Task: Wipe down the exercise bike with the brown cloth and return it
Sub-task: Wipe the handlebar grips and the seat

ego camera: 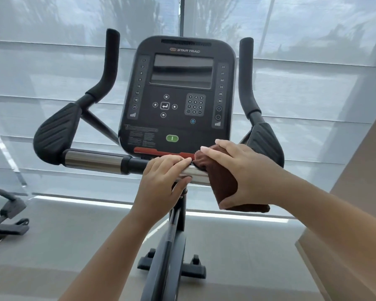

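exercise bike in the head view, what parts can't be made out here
- Seat and pedals: cut off by the bottom edge, head view.
- Handlebar right section: covered by brown cloth and right hand.
- Console warning text: too small to read.
- Left hand hides the bar beneath it.
- Where the cloth gets returned: out of view.

Pale grey floor [237, 246] under the exercise bike's black base feet [195, 270]; perhaps another machine's foot [8, 230] at left.
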